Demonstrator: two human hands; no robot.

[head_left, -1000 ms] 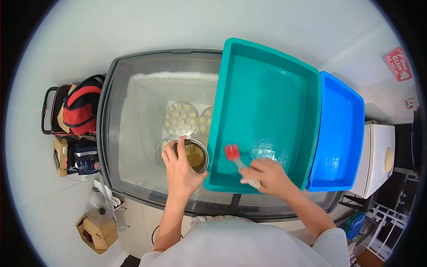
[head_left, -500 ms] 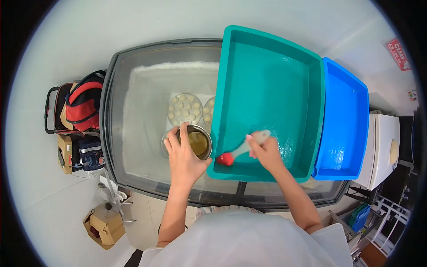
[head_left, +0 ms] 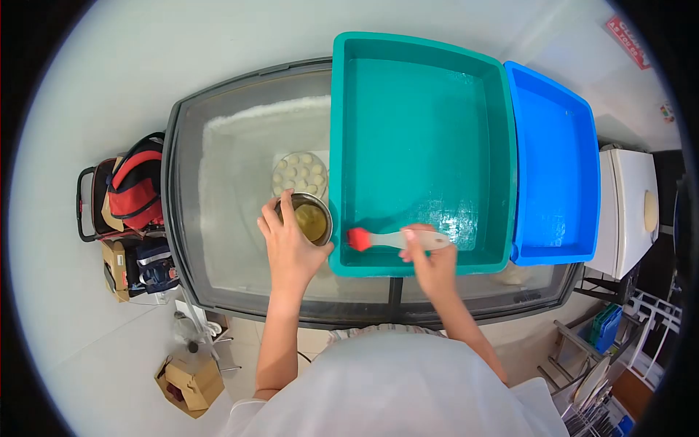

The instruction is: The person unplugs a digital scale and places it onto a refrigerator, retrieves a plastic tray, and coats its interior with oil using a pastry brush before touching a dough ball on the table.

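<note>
My left hand (head_left: 287, 244) grips a round metal bowl (head_left: 329, 222) by its rim, with yellowish liquid (head_left: 312, 221) inside. The bowl is beside the left wall of a green tray (head_left: 419, 124). In my right hand (head_left: 431, 262) is a basting brush (head_left: 397, 239) with a red head and a pale handle. Its head is over the tray's near left corner; whether it touches the tray floor I cannot tell. The tray's floor has wet, shiny patches near the brush.
Under the glass lid of a grey-framed chest freezer (head_left: 240, 138) lies a round plate of pale balls (head_left: 300, 173). A blue tray (head_left: 557, 160) stands right of the green one. Left are a red-black bag (head_left: 138, 182) and cardboard box (head_left: 193, 382); a white cabinet (head_left: 626, 211) is at right.
The brush has swung to lie nearly level, its red head still at the tray's left end. My left hand still holds the bowl. The whole view has shifted slightly.
</note>
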